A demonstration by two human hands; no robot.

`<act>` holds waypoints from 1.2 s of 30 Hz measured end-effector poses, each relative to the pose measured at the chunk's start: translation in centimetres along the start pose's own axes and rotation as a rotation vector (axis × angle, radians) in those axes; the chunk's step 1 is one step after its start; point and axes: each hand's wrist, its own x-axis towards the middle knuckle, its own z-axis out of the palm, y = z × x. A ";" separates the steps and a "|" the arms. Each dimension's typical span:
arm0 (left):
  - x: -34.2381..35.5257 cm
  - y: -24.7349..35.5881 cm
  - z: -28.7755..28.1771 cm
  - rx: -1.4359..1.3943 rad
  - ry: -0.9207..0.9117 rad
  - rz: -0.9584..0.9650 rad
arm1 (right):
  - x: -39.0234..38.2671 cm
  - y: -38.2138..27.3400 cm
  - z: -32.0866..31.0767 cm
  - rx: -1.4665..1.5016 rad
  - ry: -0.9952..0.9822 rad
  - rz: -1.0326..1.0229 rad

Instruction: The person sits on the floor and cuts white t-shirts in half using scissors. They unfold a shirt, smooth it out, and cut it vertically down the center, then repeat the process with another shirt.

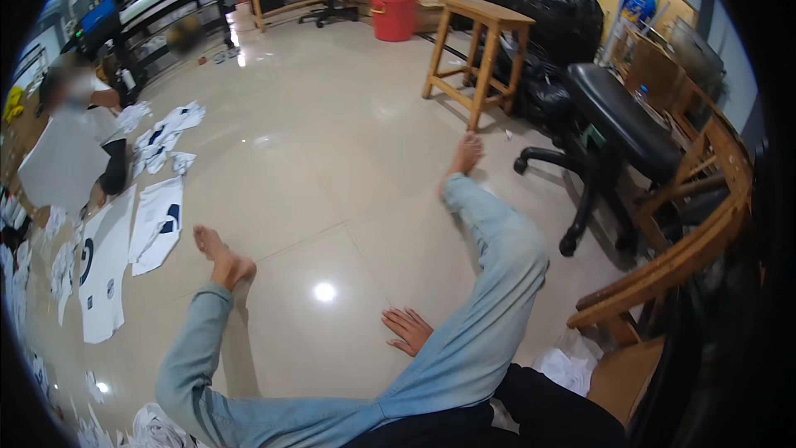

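My right hand (405, 330) rests palm down on the tiled floor (340, 158), fingers apart and holding nothing, with its wrist hidden behind my jeans-clad right leg (489, 282). My left leg (199, 357) is bent at the left. I cannot see my left hand.
At the left, another person (112, 133) holds white material (58, 166) near printed white pieces (104, 282). Rightward stand a wooden stool (485, 12), black bags (555, 21), a wheeled chair (622, 116), wooden frames (688, 241) and a crumpled bag (568, 365). A red bucket (392, 17) sits behind.
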 end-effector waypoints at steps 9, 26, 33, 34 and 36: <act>5.9 -7.2 10.0 -0.116 -0.032 0.285 | 8.6 2.1 5.7 0.115 0.070 0.013; 12.8 -3.8 10.2 -0.103 -0.243 0.172 | 14.1 1.2 4.2 0.253 0.255 0.032; 16.2 -3.4 12.2 -0.043 -0.145 0.187 | 17.5 0.6 4.9 0.591 0.293 0.182; 17.0 -3.2 12.0 -0.084 -0.109 0.260 | 18.5 -0.7 4.6 0.643 0.296 0.207; 19.7 -3.3 11.6 -0.134 0.027 0.375 | 20.7 -2.7 3.9 0.754 0.299 0.204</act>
